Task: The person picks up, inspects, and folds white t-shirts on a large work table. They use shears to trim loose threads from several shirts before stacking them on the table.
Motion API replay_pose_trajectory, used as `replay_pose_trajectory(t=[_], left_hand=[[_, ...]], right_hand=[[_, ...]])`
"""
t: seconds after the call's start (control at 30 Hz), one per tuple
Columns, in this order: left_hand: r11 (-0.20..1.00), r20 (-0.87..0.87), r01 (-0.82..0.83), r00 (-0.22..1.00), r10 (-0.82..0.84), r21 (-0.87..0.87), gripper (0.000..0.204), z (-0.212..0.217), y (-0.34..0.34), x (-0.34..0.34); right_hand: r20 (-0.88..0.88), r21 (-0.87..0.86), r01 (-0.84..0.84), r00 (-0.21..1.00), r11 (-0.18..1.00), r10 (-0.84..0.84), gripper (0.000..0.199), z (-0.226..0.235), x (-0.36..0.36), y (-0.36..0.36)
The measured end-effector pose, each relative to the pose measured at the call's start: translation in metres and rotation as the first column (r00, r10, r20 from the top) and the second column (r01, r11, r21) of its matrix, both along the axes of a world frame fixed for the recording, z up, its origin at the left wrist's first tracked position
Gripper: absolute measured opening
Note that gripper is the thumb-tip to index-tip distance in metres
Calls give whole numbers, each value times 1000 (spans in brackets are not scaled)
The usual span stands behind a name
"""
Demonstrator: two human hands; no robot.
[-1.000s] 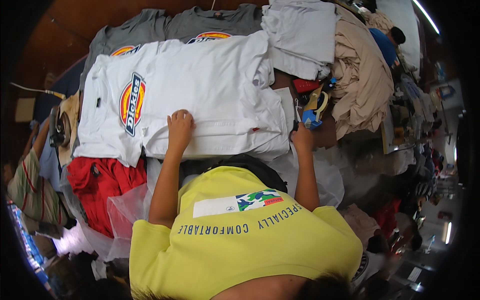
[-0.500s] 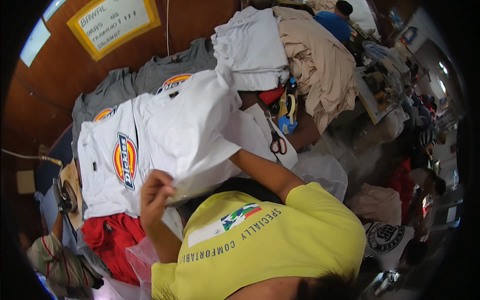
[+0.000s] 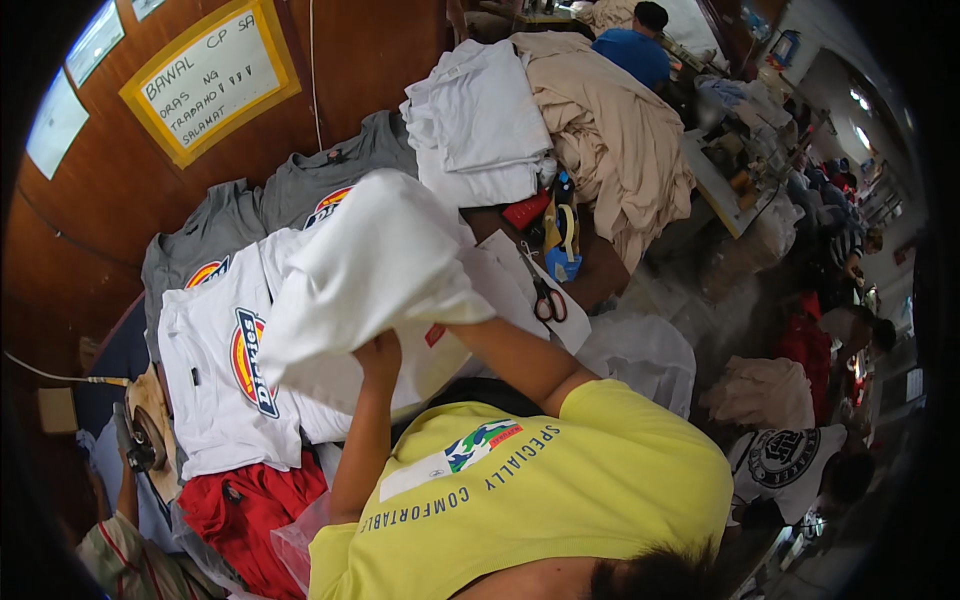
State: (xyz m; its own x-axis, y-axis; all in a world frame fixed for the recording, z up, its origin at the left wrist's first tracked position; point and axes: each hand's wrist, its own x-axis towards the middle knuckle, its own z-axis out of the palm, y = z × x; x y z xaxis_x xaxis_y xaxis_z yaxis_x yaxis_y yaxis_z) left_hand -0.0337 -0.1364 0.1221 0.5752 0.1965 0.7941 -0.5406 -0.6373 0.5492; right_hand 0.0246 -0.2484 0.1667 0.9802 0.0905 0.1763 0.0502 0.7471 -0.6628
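A white T-shirt [image 3: 385,260] is lifted and bunched up in front of me. My left hand [image 3: 379,352] is at its lower edge, with fingers curled in against the cloth and partly covered by it. My right forearm [image 3: 515,355] reaches into the raised shirt, and the cloth hides that hand. A small red label [image 3: 435,335] shows on white fabric between my arms. Under and beside the lifted shirt, another white T-shirt [image 3: 200,410] lies flat with an oval red, yellow and blue print [image 3: 251,362].
Grey T-shirts [image 3: 215,230] lie behind, along the wooden wall. Folded white cloth [image 3: 480,110] and a beige fabric heap [image 3: 600,140] are at the back. Scissors [image 3: 547,300] and a tape dispenser [image 3: 563,235] sit to the right. Red garments [image 3: 250,520] lie front left; people work nearby.
The white T-shirt has been raised and bunched higher. My left hand has moved right and in under its edge, and my right forearm is still at the cloth.
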Motion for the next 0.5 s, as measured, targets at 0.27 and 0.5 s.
replay_pose_trajectory(t=[0.27,0.5], left_hand=[[952,-421,115,878,-230,-282,21,19,44,27],[946,-682,261,658,-320,-193,23,14,64,11]], right_hand=[[-46,-83,170,984,982,-174,38,-3,-31,-71],[-54,-154,155,985,976,-164,38,-5,-62,-53]])
